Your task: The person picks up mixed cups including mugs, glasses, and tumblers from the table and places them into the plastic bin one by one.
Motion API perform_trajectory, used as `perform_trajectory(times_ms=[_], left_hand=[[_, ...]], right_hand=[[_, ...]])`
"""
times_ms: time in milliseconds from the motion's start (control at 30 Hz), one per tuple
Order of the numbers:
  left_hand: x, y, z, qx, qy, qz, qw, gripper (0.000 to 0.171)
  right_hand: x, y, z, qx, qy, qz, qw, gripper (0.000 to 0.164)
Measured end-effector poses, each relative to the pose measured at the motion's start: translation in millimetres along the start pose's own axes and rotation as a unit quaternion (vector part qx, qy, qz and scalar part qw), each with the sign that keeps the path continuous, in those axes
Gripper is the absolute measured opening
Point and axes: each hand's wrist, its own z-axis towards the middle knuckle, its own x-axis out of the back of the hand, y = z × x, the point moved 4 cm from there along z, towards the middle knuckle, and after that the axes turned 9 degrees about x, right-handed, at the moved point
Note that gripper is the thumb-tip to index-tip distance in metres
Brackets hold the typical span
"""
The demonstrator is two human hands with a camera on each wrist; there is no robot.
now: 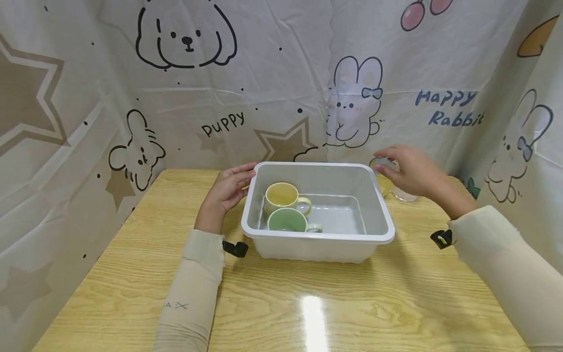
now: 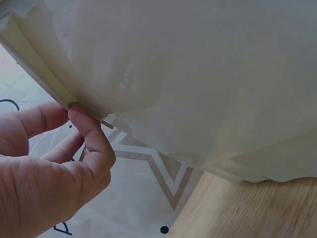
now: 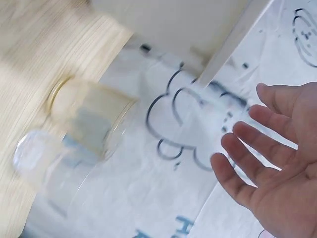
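Observation:
A white plastic basin stands on the table, holding a yellow mug and a green mug side by side at its left end. My left hand pinches the basin's left rim between thumb and finger, as the left wrist view shows close up. Beyond the basin's right rim, my right hand hovers with spread, slightly bent fingers and nothing in them. Below that hand are an amber-tinted glass and a clear glass, both standing on the table and partly hidden by the hand in the head view.
The wooden table extends in front of the basin and to both sides. A printed cloth hangs behind and around it, close to the table's back edge. Some green leaf shape shows at the back right.

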Motion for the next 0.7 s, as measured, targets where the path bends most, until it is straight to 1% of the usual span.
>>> perform_trajectory(times_ms=[100, 333, 500, 700], left_hand=[[-0.1, 0.0, -0.6, 0.001, 0.000, 0.000, 1.0000, 0.044], [-0.9, 0.8, -0.7, 0.000, -0.001, -0.001, 1.0000, 0.044], [-0.8, 1.0, -1.3, 0.002, -0.001, 0.001, 1.0000, 0.044], [-0.6, 0.8, -0.7, 0.003, 0.001, 0.003, 1.0000, 0.044]], right_hand=[[2, 11, -3, -0.008, 0.005, -0.032, 0.999, 0.040], [2, 43, -12, -0.035, 0.008, -0.066, 0.997, 0.051], [-3, 66, -17, -0.063, -0.012, -0.090, 0.994, 0.055], [-10, 91, -22, -0.086, -0.044, -0.091, 0.991, 0.059]])
